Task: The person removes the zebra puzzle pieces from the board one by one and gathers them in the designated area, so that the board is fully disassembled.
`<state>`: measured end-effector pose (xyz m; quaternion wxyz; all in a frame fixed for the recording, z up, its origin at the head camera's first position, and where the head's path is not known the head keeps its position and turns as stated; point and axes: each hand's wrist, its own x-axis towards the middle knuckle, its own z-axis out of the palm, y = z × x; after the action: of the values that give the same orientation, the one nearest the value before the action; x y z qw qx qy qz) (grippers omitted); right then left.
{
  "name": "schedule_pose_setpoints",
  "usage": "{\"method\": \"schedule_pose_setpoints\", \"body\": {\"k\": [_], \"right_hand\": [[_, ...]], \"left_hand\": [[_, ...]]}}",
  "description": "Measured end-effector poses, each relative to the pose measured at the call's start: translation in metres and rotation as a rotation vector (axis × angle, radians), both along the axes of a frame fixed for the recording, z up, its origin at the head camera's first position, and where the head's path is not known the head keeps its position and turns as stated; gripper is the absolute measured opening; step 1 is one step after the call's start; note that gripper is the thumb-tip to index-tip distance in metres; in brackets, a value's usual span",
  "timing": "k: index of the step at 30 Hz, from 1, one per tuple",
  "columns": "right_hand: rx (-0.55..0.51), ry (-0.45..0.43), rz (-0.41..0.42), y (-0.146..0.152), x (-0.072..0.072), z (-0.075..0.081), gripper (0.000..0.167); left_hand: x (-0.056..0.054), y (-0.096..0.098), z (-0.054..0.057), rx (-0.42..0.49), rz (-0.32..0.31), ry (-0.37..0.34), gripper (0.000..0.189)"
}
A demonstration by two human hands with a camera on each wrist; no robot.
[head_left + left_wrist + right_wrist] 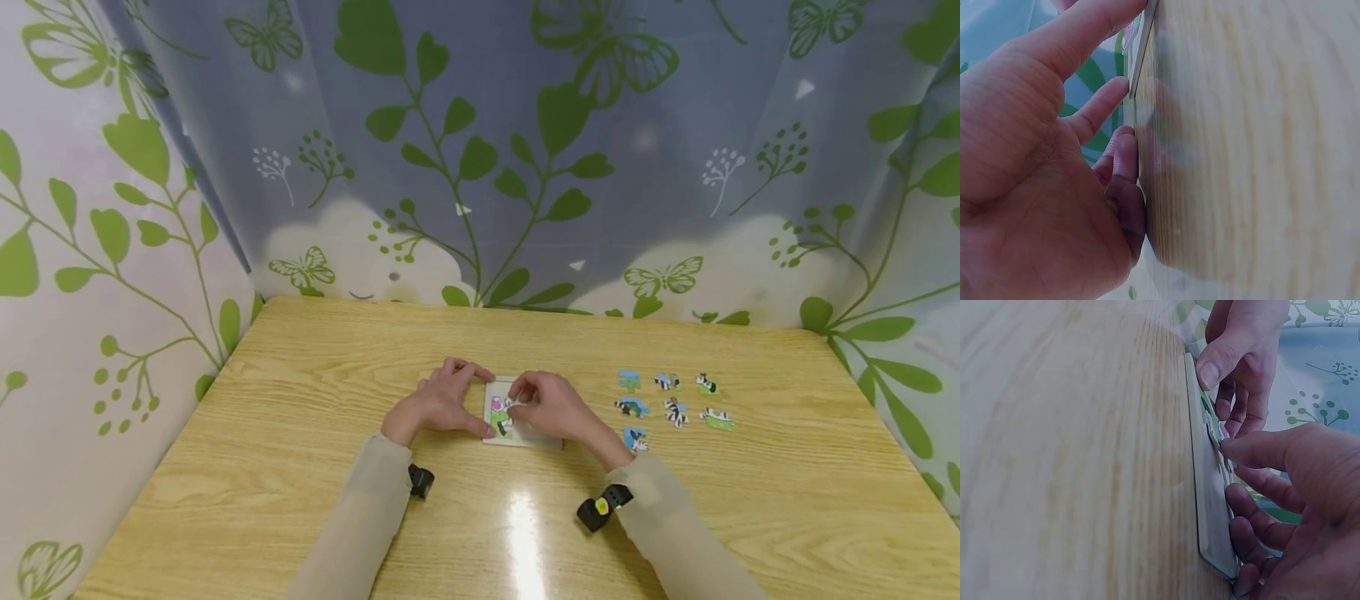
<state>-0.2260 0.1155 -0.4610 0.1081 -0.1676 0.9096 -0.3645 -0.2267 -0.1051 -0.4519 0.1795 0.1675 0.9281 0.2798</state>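
A small white puzzle board (538, 438) lies flat on the table, with colourful puzzle pieces (497, 414) in its left part. At its left edge is my left hand (442, 400), thumb at the near corner and index finger at the far corner. In the left wrist view the left hand's thumb and index finger (1105, 107) reach out straight to the board. Above the board my right hand (558, 407) pinches a puzzle piece (1213, 432) between thumb and index finger. The right hand's other fingers (1252, 519) touch or hover just over the board; that piece is mostly hidden.
Right of the board lie several loose puzzle pieces (675, 412) in rough rows, with blue, green and black-and-white printing. The wood-grain table (300, 517) ends at a leaf-patterned curtain (480, 167) at the back and sides.
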Motion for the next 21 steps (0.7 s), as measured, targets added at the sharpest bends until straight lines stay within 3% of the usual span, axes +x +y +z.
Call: {"method": "schedule_pose_setpoints", "body": {"k": [15, 21], "right_hand": [[-0.086, 0.004, -0.045, -0.0021, 0.0027, -0.0023, 0.010], [-0.074, -0.007, -0.080, -0.0038, 0.0034, -0.0011, 0.009]], "left_hand": [[-0.0003, 0.0023, 0.0013, -0.020, 0.015, 0.001, 0.076], [0.0001, 0.0029, 0.0015, -0.020, 0.021, -0.001, 0.076]]}}
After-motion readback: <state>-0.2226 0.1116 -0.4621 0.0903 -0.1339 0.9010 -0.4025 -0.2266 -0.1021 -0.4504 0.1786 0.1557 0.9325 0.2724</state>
